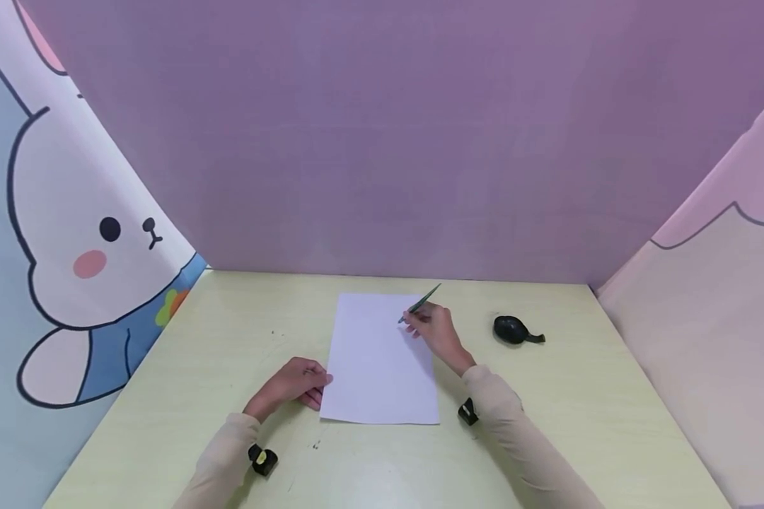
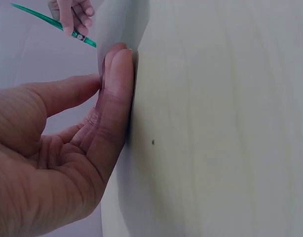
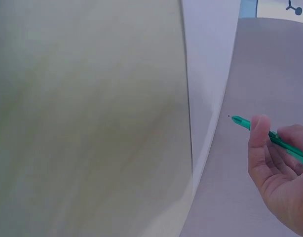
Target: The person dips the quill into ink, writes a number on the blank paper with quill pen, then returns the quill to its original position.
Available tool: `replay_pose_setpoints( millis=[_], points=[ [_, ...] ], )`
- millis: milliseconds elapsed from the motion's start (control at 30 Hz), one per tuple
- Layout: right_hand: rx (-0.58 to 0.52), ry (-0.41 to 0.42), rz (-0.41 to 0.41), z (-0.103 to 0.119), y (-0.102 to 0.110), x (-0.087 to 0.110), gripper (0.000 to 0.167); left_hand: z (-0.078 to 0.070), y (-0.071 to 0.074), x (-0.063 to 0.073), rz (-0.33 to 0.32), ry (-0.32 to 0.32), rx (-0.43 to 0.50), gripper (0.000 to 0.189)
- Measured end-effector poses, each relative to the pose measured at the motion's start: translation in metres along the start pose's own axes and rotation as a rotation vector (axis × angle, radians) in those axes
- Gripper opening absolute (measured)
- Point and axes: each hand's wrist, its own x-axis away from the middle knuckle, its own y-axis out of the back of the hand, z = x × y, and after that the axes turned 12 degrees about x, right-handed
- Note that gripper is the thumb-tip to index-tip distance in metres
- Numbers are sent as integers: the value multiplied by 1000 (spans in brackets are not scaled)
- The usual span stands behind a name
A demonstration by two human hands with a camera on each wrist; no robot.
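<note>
Green pen [image 1: 427,297] — pinched by right fingers [image 3: 259,133] — over paper [image 1: 375,367].

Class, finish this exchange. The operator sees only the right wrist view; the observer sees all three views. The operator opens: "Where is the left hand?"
Observer: In the head view, the left hand is at the left edge of the paper.
Operator: Is anything lying on the table to the right of that?
Observer: Yes, a black rounded object, apart from the paper.
Operator: Which part of the paper is the pen over?
Observer: From the head camera, its tip appears over the far right part.
</note>
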Motion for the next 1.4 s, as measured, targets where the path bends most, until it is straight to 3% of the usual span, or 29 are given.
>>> replay_pose_setpoints(
  millis=[433, 1033, 1400],
  points=[
    [-5, 3, -9, 0, -9, -7, 13, 3, -1, -1, -30, -4, -16, 18],
    [17, -29, -16, 3, -16, -12, 13, 3, -2, 1, 7, -48, -4, 19],
    [48, -37, -2, 3, -17, -16, 10, 3, -4, 1, -21, -42, -18, 19]
  ],
)
